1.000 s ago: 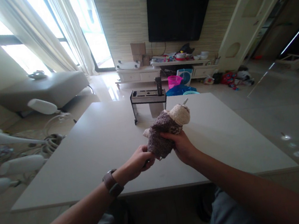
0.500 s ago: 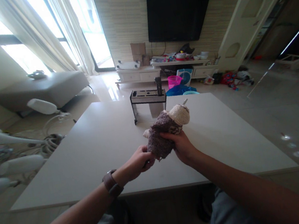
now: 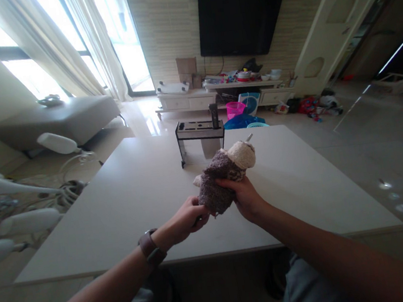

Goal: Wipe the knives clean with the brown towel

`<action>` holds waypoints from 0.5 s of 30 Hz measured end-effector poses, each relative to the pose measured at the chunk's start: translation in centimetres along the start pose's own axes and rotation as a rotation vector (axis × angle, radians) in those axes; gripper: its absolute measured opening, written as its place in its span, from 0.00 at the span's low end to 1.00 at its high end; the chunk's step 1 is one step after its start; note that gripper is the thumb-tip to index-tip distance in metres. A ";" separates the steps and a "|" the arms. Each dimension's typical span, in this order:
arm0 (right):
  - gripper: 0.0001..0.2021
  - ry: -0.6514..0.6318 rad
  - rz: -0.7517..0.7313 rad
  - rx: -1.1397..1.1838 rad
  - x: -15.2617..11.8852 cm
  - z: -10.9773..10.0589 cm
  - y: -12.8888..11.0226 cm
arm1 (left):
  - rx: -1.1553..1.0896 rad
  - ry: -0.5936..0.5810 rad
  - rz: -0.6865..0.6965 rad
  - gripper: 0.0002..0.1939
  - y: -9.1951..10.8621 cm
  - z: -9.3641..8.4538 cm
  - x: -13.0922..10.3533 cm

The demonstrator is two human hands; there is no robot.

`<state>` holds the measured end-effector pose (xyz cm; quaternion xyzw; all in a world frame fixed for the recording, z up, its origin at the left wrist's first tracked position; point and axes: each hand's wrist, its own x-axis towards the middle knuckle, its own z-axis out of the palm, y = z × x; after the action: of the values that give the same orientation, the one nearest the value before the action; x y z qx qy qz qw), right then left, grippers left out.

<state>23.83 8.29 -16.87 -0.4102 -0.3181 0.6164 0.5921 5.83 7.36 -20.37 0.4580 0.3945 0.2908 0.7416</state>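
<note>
A bunched fluffy cloth (image 3: 216, 189), brown with a cream end, is held above the table's middle. My right hand (image 3: 247, 197) grips it from the right, thumb across its top. A thin pale grey tip (image 3: 249, 137) pokes out of the cream end; the rest of that piece is hidden inside the cloth. My left hand (image 3: 190, 215) is closed in a fist against the cloth's lower left end, and what its fingers hold is hidden. Beyond the cloth stands a knife block (image 3: 198, 130) with clear sides, and a black handle (image 3: 214, 115) sticks up from its right end.
The white table (image 3: 121, 222) spreads in front of me, its near edge under my forearms. White lamp shades (image 3: 29, 221) crowd its left side. Past the far edge are a pink basket (image 3: 235, 109), a blue item (image 3: 240, 121) and a low TV cabinet (image 3: 187, 103).
</note>
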 end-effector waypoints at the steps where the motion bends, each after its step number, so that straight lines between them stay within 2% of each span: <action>1: 0.27 0.002 0.001 -0.002 0.0 0.0 0.0 | 0.000 -0.004 0.001 0.06 0.0 0.0 0.0; 15: 0.27 0.021 0.013 -0.004 0.1 0.0 0.1 | -0.004 -0.017 0.005 0.06 0.0 0.1 0.0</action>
<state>23.81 8.38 -17.03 -0.4196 -0.3105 0.6154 0.5906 5.88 7.31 -20.35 0.4599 0.3866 0.2894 0.7452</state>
